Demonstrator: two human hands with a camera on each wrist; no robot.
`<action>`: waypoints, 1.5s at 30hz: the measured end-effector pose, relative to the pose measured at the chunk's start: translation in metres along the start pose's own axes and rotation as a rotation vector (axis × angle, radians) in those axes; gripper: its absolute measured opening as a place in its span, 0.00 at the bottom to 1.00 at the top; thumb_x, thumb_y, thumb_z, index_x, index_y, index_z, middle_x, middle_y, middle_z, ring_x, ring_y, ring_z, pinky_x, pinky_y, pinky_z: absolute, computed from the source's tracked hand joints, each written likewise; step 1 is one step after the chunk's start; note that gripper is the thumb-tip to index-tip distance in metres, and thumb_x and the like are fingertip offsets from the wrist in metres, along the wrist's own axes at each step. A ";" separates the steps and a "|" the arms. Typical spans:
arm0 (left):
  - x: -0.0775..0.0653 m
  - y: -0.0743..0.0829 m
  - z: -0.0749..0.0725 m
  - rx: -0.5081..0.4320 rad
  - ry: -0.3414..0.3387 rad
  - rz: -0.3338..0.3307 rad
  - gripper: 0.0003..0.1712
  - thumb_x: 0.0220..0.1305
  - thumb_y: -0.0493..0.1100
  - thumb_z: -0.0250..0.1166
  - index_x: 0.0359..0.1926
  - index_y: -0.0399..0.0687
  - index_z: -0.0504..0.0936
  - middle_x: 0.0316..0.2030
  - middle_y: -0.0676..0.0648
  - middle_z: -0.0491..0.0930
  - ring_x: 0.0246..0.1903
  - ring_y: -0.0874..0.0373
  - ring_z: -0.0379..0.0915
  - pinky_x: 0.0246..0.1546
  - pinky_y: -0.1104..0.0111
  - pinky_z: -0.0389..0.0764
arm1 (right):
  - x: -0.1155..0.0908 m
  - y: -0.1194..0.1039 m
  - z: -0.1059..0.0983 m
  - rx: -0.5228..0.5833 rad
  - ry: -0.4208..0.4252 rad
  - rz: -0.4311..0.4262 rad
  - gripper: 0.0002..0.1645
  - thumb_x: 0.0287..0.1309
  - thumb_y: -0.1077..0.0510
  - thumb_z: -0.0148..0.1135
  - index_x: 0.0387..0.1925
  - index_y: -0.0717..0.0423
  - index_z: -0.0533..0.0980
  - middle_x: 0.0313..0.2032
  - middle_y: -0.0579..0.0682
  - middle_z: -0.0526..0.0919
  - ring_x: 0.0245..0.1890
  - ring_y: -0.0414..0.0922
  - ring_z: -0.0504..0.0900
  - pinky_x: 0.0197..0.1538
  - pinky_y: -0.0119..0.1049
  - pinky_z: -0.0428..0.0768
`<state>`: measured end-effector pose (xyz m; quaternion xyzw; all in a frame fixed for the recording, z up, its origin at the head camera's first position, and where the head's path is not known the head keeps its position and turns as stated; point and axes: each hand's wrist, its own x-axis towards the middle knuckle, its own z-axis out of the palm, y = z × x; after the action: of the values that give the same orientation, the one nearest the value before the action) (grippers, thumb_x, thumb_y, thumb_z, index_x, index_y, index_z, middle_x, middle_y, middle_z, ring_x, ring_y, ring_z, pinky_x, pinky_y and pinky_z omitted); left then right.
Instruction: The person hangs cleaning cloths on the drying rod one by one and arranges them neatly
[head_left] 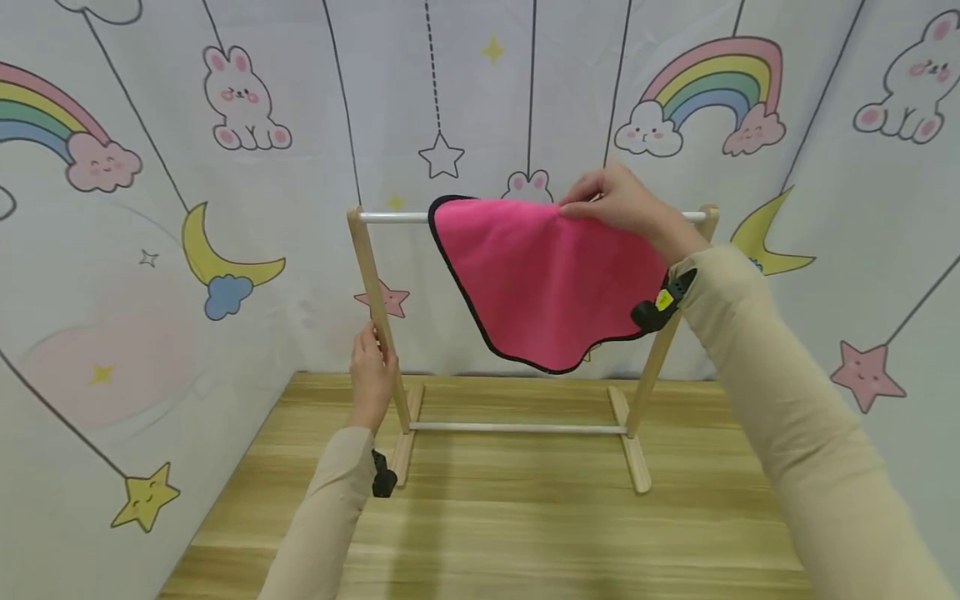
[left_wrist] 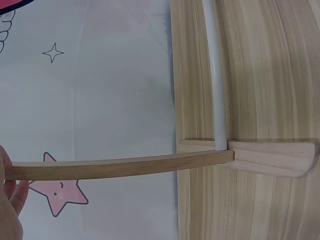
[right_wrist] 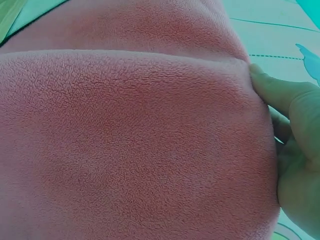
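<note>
A pink cloth with black edging hangs over the white top bar of a wooden rack. At its top fold my right hand pinches it between thumb and fingers; the right wrist view shows the cloth's fuzzy surface with the thumb pressed at the fold. My left hand holds the rack's left upright at about mid height. In the left wrist view, fingers curl round that wooden post.
The rack's feet stand on a wood-grain tabletop, joined by a white lower bar. Behind and at the sides hangs a white backdrop printed with rabbits, stars, moons and rainbows.
</note>
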<state>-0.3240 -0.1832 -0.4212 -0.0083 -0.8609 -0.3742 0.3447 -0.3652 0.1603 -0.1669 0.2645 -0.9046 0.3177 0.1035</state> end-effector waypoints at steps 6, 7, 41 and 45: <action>-0.001 -0.001 0.001 -0.004 0.000 0.004 0.27 0.57 0.28 0.56 0.59 0.35 0.61 0.44 0.34 0.68 0.43 0.41 0.69 0.41 0.53 0.77 | -0.004 0.003 0.001 0.020 0.015 -0.028 0.16 0.47 0.55 0.69 0.38 0.59 0.83 0.36 0.51 0.83 0.33 0.38 0.77 0.35 0.22 0.75; -0.001 -0.001 0.001 -0.005 0.001 0.004 0.28 0.57 0.28 0.56 0.59 0.35 0.61 0.44 0.34 0.68 0.44 0.41 0.69 0.42 0.53 0.77 | -0.004 0.003 0.002 0.020 0.025 -0.033 0.16 0.46 0.55 0.69 0.38 0.59 0.83 0.36 0.52 0.83 0.33 0.38 0.77 0.35 0.22 0.75; 0.000 0.000 0.003 -0.013 0.007 -0.001 0.27 0.58 0.28 0.56 0.58 0.35 0.61 0.44 0.34 0.68 0.43 0.42 0.70 0.42 0.54 0.77 | 0.001 0.010 0.006 -0.095 0.168 0.112 0.17 0.59 0.52 0.57 0.41 0.60 0.81 0.33 0.57 0.82 0.31 0.43 0.74 0.28 0.23 0.71; -0.001 -0.002 0.003 -0.016 0.029 0.012 0.27 0.57 0.27 0.56 0.58 0.35 0.62 0.44 0.34 0.69 0.43 0.41 0.70 0.42 0.54 0.77 | -0.005 0.013 0.005 -0.094 0.133 0.087 0.18 0.59 0.50 0.57 0.40 0.60 0.82 0.29 0.55 0.81 0.25 0.41 0.73 0.25 0.24 0.70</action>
<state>-0.3254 -0.1820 -0.4248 -0.0107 -0.8527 -0.3789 0.3595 -0.3681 0.1679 -0.1794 0.1981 -0.9204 0.2958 0.1616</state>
